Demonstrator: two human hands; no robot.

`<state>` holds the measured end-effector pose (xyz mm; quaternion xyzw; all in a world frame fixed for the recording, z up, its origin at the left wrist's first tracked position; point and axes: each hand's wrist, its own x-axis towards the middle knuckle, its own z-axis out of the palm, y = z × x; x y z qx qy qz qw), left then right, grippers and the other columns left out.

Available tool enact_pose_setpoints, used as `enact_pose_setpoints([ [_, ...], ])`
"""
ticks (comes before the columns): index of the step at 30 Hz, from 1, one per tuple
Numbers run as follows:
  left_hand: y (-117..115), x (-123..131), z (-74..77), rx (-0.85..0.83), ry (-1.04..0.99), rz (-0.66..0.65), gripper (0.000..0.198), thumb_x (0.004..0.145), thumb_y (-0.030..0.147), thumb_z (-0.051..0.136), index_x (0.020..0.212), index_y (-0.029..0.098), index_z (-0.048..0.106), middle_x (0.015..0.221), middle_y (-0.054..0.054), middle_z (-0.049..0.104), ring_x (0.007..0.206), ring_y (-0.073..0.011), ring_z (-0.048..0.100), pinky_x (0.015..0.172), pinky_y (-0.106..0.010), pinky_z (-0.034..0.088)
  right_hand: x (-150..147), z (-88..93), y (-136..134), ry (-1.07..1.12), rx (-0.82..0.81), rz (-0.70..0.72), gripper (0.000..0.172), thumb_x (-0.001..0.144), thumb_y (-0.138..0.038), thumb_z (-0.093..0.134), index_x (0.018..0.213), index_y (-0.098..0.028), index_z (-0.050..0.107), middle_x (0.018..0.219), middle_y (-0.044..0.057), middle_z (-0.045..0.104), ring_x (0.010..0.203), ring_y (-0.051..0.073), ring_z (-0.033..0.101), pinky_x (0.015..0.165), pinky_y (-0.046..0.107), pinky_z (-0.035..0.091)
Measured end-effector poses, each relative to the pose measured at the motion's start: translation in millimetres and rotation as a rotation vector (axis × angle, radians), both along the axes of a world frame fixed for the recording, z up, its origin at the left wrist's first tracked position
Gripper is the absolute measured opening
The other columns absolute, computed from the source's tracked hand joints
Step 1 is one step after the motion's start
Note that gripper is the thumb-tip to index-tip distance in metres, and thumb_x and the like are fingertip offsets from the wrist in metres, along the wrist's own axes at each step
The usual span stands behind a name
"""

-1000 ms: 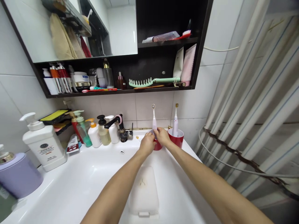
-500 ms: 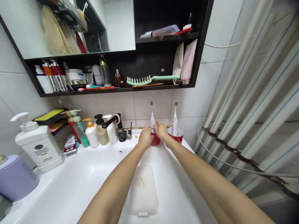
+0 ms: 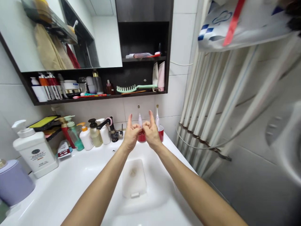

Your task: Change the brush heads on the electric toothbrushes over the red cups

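Both thumbs have lifted since a moment ago. The left hand (image 3: 131, 135) and right hand (image 3: 151, 131) stand half-curled, fingertips nearly meeting, in front of two red cups: left cup (image 3: 141, 137), right cup (image 3: 161, 134). Each cup holds one electric toothbrush. The left toothbrush (image 3: 140, 120) is partly hidden by the fingers, the right toothbrush (image 3: 157, 121) stands beside them; whether either hand grips anything cannot be told.

"What colour is the cup (image 3: 141, 137)?"

"Red! The comb (image 3: 136, 88) is green, and the tub (image 3: 14, 183) is purple."

"Any patterns?"

"Yes, the white bag (image 3: 235, 25) has blue squares and a red stripe."
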<state>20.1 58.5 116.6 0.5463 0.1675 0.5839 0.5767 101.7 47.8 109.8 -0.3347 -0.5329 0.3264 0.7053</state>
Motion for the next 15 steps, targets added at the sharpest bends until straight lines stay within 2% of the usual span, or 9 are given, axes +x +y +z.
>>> enact_pose_setpoints([
  [2, -21, 1, 15.6, 0.026, -0.058, -0.058, 0.076, 0.054, 0.01, 0.049, 0.117, 0.028, 0.01, 0.048, 0.01, 0.042, 0.043, -0.003, 0.038, 0.049, -0.017, 0.032, -1, 16.6, -20, 0.049, 0.1, 0.068, 0.067, 0.061, -0.013, 0.038, 0.118, -0.029, 0.008, 0.051, -0.009, 0.035, 0.042, 0.004, 0.034, 0.045, 0.017, 0.033],
  [4, -36, 2, 23.2, 0.047, -0.074, -0.077, 0.076, 0.054, 0.009, 0.05, 0.116, 0.03, 0.011, 0.048, 0.011, 0.041, 0.043, -0.0026, 0.039, 0.05, -0.017, 0.032, 0, 25.4, -35, 0.078, 0.129, 0.11, 0.067, 0.06, -0.013, 0.04, 0.118, -0.028, 0.011, 0.05, -0.01, 0.037, 0.041, 0.004, 0.034, 0.043, 0.016, 0.032],
  [6, -45, 4, 23.5, 0.039, -0.08, -0.076, 0.077, 0.054, 0.01, 0.051, 0.116, 0.029, 0.01, 0.048, 0.011, 0.042, 0.043, -0.0027, 0.04, 0.05, -0.017, 0.033, 2, 26.3, -43, 0.133, 0.097, 0.115, 0.065, 0.059, -0.014, 0.042, 0.117, -0.026, 0.016, 0.049, -0.01, 0.037, 0.039, 0.003, 0.034, 0.041, 0.016, 0.031],
  [8, -48, 7, 19.9, -0.02, -0.09, -0.067, 0.068, 0.054, 0.014, 0.053, 0.113, 0.026, 0.021, 0.049, 0.01, 0.045, 0.043, -0.0033, 0.041, 0.049, -0.018, 0.033, 6, 22.5, -45, 0.204, 0.005, 0.099, 0.052, 0.061, -0.02, 0.044, 0.11, -0.023, 0.028, 0.047, -0.01, 0.037, 0.038, 0.003, 0.033, 0.04, 0.016, 0.031],
  [10, -47, 9, 16.5, -0.126, -0.094, -0.058, 0.04, 0.056, 0.026, 0.053, 0.093, 0.018, 0.042, 0.047, 0.007, 0.047, 0.043, -0.0045, 0.043, 0.047, -0.018, 0.033, 9, 18.1, -44, 0.246, -0.09, 0.079, 0.029, 0.064, -0.032, 0.041, 0.09, -0.018, 0.043, 0.045, -0.008, 0.038, 0.036, 0.004, 0.033, 0.037, 0.017, 0.03],
  [11, -47, 9, 15.5, -0.187, -0.086, -0.059, 0.028, 0.058, 0.035, 0.051, 0.076, 0.015, 0.048, 0.044, 0.005, 0.046, 0.041, -0.005, 0.042, 0.045, -0.018, 0.031, 10, 16.6, -43, 0.246, -0.124, 0.071, 0.026, 0.066, -0.038, 0.037, 0.076, -0.016, 0.046, 0.043, -0.007, 0.038, 0.034, 0.004, 0.033, 0.036, 0.018, 0.029],
  [13, -45, 11, 15.2, -0.292, -0.041, -0.092, 0.04, 0.06, 0.052, 0.038, 0.049, 0.014, 0.043, 0.036, 0.002, 0.042, 0.034, -0.0052, 0.038, 0.038, -0.018, 0.027, 11, 15.5, -41, 0.218, -0.166, 0.065, 0.036, 0.066, -0.048, 0.03, 0.053, -0.017, 0.042, 0.038, -0.006, 0.036, 0.03, 0.004, 0.031, 0.032, 0.018, 0.026],
  [15, -44, 13, 16.0, -0.349, 0.024, -0.14, 0.052, 0.058, 0.062, 0.024, 0.038, 0.015, 0.035, 0.029, 0.002, 0.036, 0.028, -0.0047, 0.031, 0.034, -0.018, 0.02, 11, 15.9, -39, 0.176, -0.21, 0.059, 0.044, 0.066, -0.054, 0.025, 0.041, -0.018, 0.032, 0.031, -0.006, 0.032, 0.026, 0.004, 0.027, 0.029, 0.019, 0.022],
])
